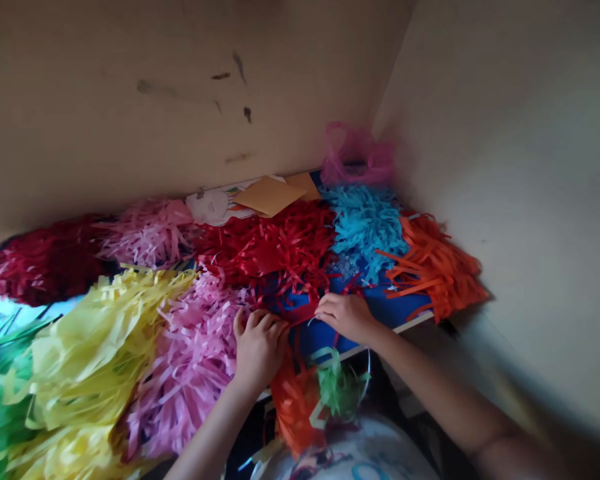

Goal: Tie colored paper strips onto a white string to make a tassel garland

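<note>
Rows of fringed tissue paper cover a blue board (360, 308). Deep red fringe (275, 243) lies directly beyond my hands, and pink fringe (190, 360) spreads under and left of my left hand (259, 347). My curled left fingers rest at the edge of the red strips. My right hand (347, 317) pinches the end of a red paper strip (300, 311), which seems to run across to my left hand. Light blue fringe (365, 227) and orange fringe (435, 267) lie to the far right, with yellow fringe (95, 353) further left.
Beige walls (130, 87) meet in a corner behind the board. A pink plastic bag (355, 157), a brown envelope (269, 195) and a printed sheet (215, 205) lie at the far edge. Orange and green paper bunches (315, 400) hang below the near edge, above my printed shirt (350, 453).
</note>
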Action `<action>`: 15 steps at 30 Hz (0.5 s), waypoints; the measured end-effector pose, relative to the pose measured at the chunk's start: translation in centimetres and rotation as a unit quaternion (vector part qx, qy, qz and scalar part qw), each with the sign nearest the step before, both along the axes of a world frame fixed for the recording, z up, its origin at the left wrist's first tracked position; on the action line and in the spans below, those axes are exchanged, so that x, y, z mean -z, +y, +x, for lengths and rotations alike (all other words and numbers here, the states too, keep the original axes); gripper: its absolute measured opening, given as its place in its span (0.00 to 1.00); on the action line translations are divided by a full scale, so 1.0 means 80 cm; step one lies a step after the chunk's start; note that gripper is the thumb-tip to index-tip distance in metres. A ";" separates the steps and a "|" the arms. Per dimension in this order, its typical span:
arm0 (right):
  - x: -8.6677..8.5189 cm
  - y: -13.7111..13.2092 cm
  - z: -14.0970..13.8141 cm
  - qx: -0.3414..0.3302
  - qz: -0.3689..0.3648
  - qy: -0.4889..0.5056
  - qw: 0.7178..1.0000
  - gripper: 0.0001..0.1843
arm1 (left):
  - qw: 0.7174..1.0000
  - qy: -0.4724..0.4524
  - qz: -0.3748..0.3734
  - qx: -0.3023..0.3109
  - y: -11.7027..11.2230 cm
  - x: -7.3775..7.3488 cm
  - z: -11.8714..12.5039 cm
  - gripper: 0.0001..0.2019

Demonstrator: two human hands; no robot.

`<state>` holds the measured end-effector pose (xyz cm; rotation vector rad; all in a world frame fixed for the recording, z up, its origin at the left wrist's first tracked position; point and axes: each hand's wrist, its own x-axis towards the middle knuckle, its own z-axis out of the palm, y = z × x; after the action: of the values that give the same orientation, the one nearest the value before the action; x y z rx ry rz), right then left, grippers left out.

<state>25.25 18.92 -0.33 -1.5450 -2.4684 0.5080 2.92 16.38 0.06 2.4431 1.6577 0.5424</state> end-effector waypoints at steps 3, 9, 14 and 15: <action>0.000 0.013 0.002 0.030 -0.010 0.005 0.999 0.14 | 1.000 -0.003 -0.017 -0.016 0.009 0.001 0.000 0.11; -0.003 0.026 -0.009 0.079 -0.036 -0.009 0.996 0.13 | 0.998 0.027 -0.040 -0.042 0.024 0.000 0.005 0.14; -0.003 0.032 -0.012 0.095 -0.064 -0.024 0.993 0.13 | 0.997 0.042 -0.047 -0.050 0.027 0.004 0.002 0.13; -0.003 0.032 -0.012 0.097 -0.068 -0.028 0.993 0.13 | 0.996 0.046 -0.046 -0.053 0.027 0.004 0.002 0.13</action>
<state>24.26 21.51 -0.05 -1.8537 -2.3315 0.6182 3.08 18.57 -0.30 2.3580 1.8129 0.3632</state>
